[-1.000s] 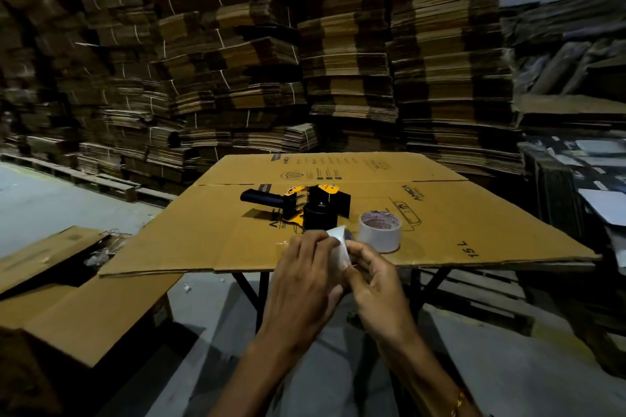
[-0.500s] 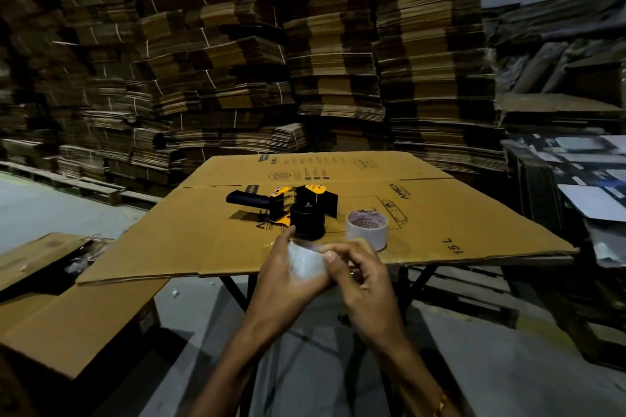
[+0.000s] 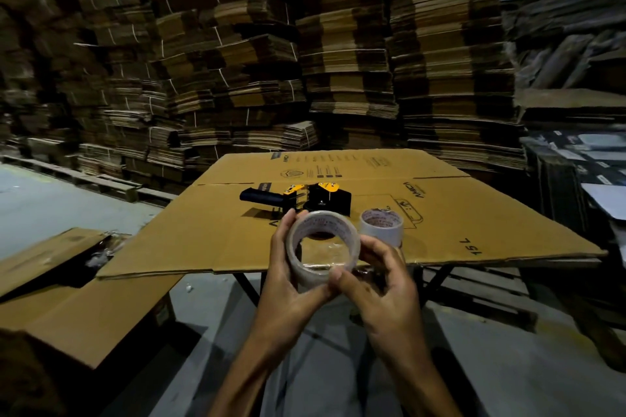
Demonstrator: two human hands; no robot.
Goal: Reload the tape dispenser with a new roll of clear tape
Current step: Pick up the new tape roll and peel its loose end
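Note:
I hold a roll of clear tape (image 3: pixel 306 272) in front of the table's near edge, its open core facing me. My left hand (image 3: pixel 288 284) cups its left side and underside. My right hand (image 3: pixel 382 284) pinches its lower right rim with the thumb on the edge. A black and yellow tape dispenser (image 3: pixel 298 201) lies on its side on the flat cardboard sheet (image 3: pixel 216 240) just beyond the held roll. A second roll with a white core (image 3: pixel 381 227) stands on the sheet to the right of the dispenser.
The cardboard sheet covers a folding table with dark legs (image 3: pixel 437 281). Flattened boxes (image 3: pixel 88 311) lie low at the left. Tall stacks of bundled cardboard (image 3: pixel 338 61) fill the background, with more piles (image 3: pixel 576 179) close on the right.
The roll has been turned in my hands: earlier its side faced me, now its open core does. Both hands have lifted slightly toward the table edge.

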